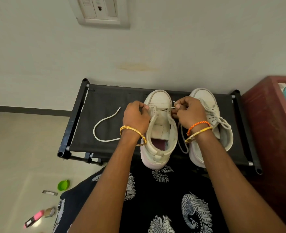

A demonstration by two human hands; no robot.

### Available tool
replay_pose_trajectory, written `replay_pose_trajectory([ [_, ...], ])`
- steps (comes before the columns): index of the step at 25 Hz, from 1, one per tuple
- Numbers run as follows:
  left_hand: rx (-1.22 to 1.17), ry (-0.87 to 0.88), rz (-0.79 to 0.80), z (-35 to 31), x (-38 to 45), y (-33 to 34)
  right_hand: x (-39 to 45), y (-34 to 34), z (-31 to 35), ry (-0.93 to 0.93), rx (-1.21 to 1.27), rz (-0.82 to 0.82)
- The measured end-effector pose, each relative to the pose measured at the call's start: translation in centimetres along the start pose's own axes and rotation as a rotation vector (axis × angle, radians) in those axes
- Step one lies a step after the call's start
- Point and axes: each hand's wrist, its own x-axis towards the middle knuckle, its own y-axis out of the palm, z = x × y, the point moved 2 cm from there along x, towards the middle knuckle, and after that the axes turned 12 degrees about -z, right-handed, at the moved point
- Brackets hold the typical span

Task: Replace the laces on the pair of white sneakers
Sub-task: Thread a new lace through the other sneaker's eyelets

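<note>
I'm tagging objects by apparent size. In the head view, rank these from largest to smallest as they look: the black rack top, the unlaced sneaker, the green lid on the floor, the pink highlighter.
1. black rack top
2. unlaced sneaker
3 and 4. green lid and pink highlighter look alike in size, so I won't rank them.

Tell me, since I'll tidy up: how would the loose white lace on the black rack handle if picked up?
Probably floppy: the loose lace lies in a slack curve on the rack. Likely very light, being thin. It would dangle, not roll.
</note>
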Motion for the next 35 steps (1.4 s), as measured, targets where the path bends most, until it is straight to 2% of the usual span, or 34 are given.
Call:
replay_pose_trajectory([
  [3,-0.051,-0.049,-0.039,0.0,0.2,-0.4,-0.2,0.3,0.3,-0.004,0.019,-0.027],
  [8,-0.074,-0.136,0.009,-0.2,0.1,-0.6,0.0,0.5,0.8,-0.057,-0.161,-0.016],
  [11,-0.041,-0.144,0.056,-0.2,0.3,-0.5,0.2,0.0,1.0,0.072,-0.021,0.005],
  [13,0.017,-0.123,0.086,-0.4,0.6,-0.4,0.1,-0.3,1.1,0.093,0.031,0.031],
  [17,0.085,-0.096,0.108,-0.6,1.0,-0.4,-0.6,-0.6,1.9,-0.126,-0.109,-0.039],
  [20,0.112,-0.104,0.102,-0.8,1.0,-0.4,-1.4,-0.4,2.6,-0.265,-0.084,-0.080],
  [24,0.115,-0.110,0.086,-1.2,1.0,-0.9,-1.6,0.1,2.9,-0.283,-0.040,-0.044],
  [27,0.067,-0.111,0.148,-1.3,0.9,-1.3,-1.7,0.0,3.3,-0.302,-0.091,0.029],
  [33,0.076,-0.074,0.139,-1.3,1.0,-1.7,-2.1,0.9,3.5,-0.439,-0.392,0.055],
  [35,0.060,-0.085,0.132,-1.3,0.9,-1.8,-2.2,1.3,3.8,-0.389,-0.444,0.058],
])
